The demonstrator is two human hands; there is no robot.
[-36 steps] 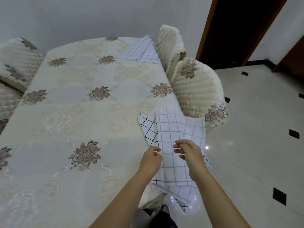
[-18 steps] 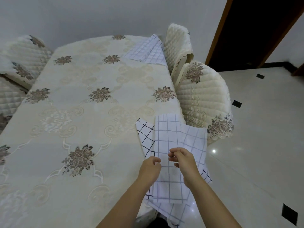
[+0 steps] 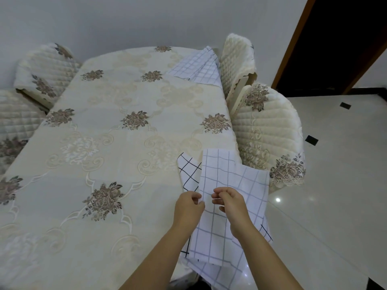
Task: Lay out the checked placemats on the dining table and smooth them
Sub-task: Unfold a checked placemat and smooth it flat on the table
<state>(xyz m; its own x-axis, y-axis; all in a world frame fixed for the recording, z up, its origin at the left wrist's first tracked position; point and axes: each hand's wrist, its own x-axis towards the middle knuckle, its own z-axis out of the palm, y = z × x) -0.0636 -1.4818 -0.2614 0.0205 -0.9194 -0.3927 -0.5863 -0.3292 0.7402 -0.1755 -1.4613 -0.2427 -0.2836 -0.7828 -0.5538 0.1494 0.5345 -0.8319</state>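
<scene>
A bundle of white checked placemats (image 3: 222,174) hangs over the near right edge of the dining table (image 3: 109,143). The top one has grey lines; one beneath (image 3: 188,172) has black lines. My left hand (image 3: 188,208) pinches the left edge of the grey-checked top mat. My right hand (image 3: 229,203) pinches the same mat just to the right, fingers curled on the cloth. Another checked placemat (image 3: 196,66) lies at the table's far right corner, partly over the edge.
The table wears a cream cloth with brown flower motifs. Quilted cream chairs stand at the right (image 3: 268,132), far right (image 3: 236,59) and left (image 3: 44,70). A glossy tiled floor (image 3: 335,185) and a dark doorway (image 3: 345,38) lie to the right.
Both hands have stayed on the top mat, drawing a little closer together. The camera view has shifted slightly, with the table sitting lower and more to the right in the frame.
</scene>
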